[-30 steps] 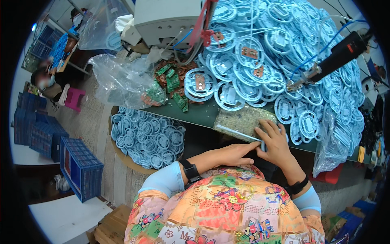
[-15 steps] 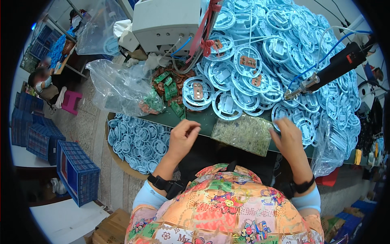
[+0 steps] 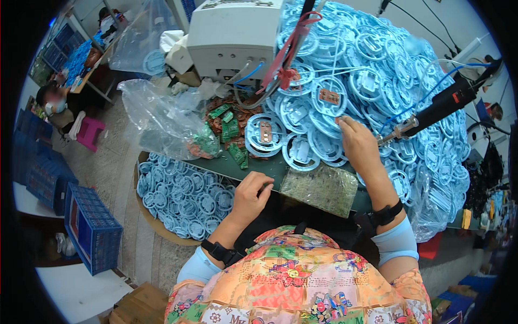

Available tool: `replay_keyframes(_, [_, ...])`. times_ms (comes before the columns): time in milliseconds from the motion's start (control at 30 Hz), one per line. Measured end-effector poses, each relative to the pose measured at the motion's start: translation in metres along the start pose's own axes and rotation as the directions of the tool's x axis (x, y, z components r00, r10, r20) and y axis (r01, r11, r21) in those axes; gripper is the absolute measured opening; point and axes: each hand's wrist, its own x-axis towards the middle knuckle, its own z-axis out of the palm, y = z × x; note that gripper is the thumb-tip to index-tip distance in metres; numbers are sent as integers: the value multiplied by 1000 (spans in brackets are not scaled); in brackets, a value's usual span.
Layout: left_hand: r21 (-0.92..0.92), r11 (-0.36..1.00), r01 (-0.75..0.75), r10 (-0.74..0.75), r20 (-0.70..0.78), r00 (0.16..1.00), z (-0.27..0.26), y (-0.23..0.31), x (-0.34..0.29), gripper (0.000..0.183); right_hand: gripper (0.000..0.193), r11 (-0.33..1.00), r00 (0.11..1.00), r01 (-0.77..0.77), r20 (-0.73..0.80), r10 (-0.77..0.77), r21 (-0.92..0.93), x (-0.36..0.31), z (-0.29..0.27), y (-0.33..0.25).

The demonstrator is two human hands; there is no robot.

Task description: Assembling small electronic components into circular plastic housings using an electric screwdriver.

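My left hand (image 3: 251,197) hovers by the table's near edge, its fingers curled in. Whatever they may hold is hidden. Farther right, my right hand (image 3: 359,144) reaches into the front of a heap of light-blue plastic ring parts (image 3: 377,81). Its fingers are drawn together, the tips at a small reddish-brown piece on a ring, and their grip is hidden. One ring part with a brown circuit board (image 3: 265,132) lies in front of the heap; another ring part with a board (image 3: 328,97) rests farther back. A tape-wrapped flat block (image 3: 318,189) lies at the table edge between my hands.
A black handheld tool (image 3: 440,108) with a metal tip hangs on the right. Green circuit boards (image 3: 230,129) lie beside a clear plastic bag (image 3: 162,119). Behind them stands a white machine (image 3: 232,40). More blue parts (image 3: 183,200) fill a container at lower left. A person (image 3: 56,108) sits far left.
My right hand has moved forward and left, from beside the wrapped block onto the blue ring parts. My left hand stays curled near the table edge. The whole view has shifted slightly.
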Motion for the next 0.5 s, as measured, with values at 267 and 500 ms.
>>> replay_keyframes(267, [-101,951,-294,304,99,948,31,29,27,20,35,964,930,247,-306,-205,103,-80,-13,-48])
replay_keyframes(500, [-441,669,-599,374,-496,783,-166,101,166,57,38,946,954,297,-81,-289,126,-142,-9,-60])
